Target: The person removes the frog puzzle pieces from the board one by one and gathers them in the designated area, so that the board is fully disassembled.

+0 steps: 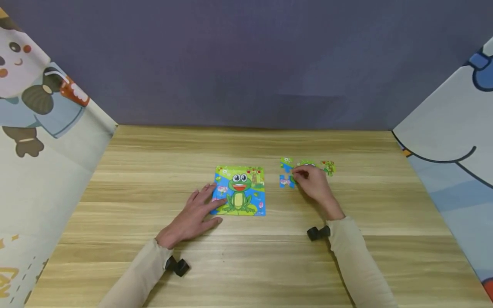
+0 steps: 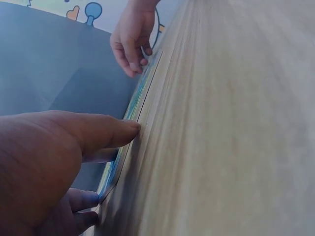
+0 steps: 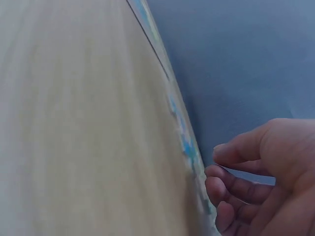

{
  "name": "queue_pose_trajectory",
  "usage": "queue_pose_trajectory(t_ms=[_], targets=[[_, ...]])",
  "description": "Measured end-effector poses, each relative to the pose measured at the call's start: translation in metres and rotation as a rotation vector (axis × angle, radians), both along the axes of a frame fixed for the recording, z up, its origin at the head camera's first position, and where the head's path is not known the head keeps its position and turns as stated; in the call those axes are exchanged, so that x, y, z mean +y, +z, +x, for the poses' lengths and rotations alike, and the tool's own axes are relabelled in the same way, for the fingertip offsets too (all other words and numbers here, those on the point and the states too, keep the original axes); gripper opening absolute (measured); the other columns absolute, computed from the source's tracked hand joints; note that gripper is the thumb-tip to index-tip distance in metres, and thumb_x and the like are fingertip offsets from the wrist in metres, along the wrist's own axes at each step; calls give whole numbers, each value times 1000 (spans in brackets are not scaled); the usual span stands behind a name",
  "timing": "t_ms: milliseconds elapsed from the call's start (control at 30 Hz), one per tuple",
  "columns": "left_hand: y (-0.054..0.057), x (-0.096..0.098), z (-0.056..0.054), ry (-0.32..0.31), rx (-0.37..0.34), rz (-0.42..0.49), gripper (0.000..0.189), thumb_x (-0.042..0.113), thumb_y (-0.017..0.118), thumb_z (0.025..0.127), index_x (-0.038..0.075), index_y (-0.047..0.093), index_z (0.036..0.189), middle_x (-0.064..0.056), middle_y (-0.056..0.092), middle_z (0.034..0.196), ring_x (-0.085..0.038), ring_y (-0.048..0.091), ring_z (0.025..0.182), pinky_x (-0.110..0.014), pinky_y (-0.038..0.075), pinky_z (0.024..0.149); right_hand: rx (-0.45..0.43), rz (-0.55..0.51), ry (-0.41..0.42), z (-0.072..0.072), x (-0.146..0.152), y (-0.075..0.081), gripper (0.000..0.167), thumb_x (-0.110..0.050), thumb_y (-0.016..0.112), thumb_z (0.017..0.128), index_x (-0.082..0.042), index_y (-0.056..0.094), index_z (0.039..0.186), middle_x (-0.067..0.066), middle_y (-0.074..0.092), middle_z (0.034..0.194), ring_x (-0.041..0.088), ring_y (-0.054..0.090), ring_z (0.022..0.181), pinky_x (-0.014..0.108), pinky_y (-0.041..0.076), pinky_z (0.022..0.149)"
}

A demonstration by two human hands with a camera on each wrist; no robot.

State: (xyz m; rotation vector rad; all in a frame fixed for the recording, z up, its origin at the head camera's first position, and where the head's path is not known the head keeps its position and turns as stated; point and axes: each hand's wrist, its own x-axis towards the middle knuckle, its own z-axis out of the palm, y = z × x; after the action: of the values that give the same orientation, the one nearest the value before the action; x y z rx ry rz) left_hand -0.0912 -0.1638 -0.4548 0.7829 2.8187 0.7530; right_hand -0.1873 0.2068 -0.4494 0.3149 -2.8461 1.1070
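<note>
Presently resting a spread left hand point(image 1: 190, 217) on the frog picture point(image 1: 239, 197), flat on the worktop point(image 1: 246, 256); farther right, with curled right hand point(image 1: 315, 185), apparently assembling puzzle pieces point(image 1: 283, 182), can't tell if pinching one. Next, probably needs edges aligned.

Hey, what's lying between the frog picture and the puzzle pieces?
Nothing but a narrow strip of bare wooden tabletop between the frog picture and the nearest puzzle pieces; the head view shows it.
</note>
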Motion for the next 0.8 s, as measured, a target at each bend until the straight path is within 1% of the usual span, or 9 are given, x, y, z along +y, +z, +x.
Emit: queue_pose_trajectory(t_ms=[67,200,300,400,600,700,800], targets=[[1,0,0,0,4,-6,49,33,67,94,17,59,140,-24,24,165,-44,19,154,-68,17,121,-5,-5,2,0,-2,3,15,-4,66,93,1,74,104,20,75,100,32,71,91,45,57,82],[4,3,0,5,12,-8,52,32,69,92,17,57,141,-24,25,164,-44,20,154,-68,19,120,-2,-33,42,1,-12,11,17,-4,65,94,3,73,106,20,74,97,31,70,88,41,57,78],[7,7,1,8,12,6,56,31,72,91,16,56,142,-24,24,164,-45,20,154,-69,19,120,-8,-66,81,1,-26,18,18,-4,64,94,5,73,107,20,74,97,30,69,86,39,57,76],[8,14,2,-7,8,12,58,31,73,90,15,55,143,-24,23,165,-45,18,154,-69,18,120,-13,-70,99,2,-42,21,18,-5,64,94,3,73,108,18,74,99,29,69,87,40,57,76],[9,30,2,-41,-2,-14,59,35,72,91,18,54,145,-23,21,166,-44,14,155,-67,17,122,-28,-60,150,4,-81,21,19,-9,66,93,-1,74,109,16,74,102,27,70,88,41,58,80],[9,36,3,-49,-2,-25,58,36,70,92,19,53,145,-24,19,166,-45,13,155,-68,17,121,-67,-40,192,7,-100,19,22,-11,67,93,-3,74,112,14,72,106,23,68,87,37,57,78],[10,39,3,-54,-5,-42,59,38,69,93,20,52,146,-25,18,166,-46,12,155,-69,16,121,-98,11,229,9,-115,16,27,-14,68,93,-4,71,118,12,69,109,18,63,82,30,53,72]])
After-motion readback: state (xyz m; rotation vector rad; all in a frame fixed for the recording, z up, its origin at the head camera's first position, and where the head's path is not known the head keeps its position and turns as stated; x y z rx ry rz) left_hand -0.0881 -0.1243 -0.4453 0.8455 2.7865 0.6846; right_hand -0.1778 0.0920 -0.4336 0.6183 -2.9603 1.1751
